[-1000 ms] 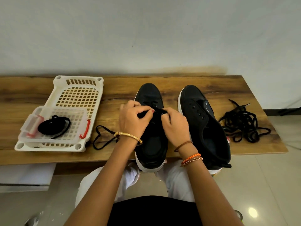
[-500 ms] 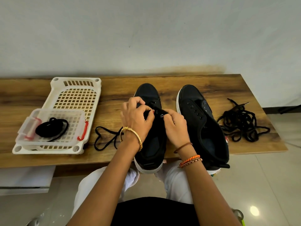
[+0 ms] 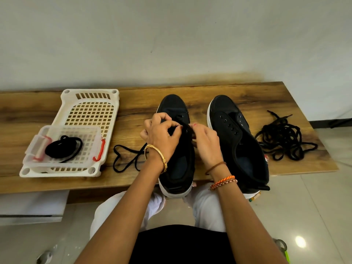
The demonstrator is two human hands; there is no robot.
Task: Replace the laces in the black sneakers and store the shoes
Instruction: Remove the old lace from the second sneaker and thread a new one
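Pinching a black lace [image 3: 185, 128] with curled fingers, the left hand [image 3: 162, 135] and right hand [image 3: 204, 142] meet over the left sneaker [image 3: 176, 159] on the bench [image 3: 190, 92]. The right sneaker [image 3: 240, 141] stands just beside it, unlaced. A lace pile [image 3: 283, 138] lies far right; a white tray [image 3: 89, 111] sits left.

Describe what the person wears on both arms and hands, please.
Both forearms are bare, without sleeves. The left hand has a gold bangle at the wrist. The right hand has a thin brown cord, then orange braided bracelets. Red polish shows on some nails.
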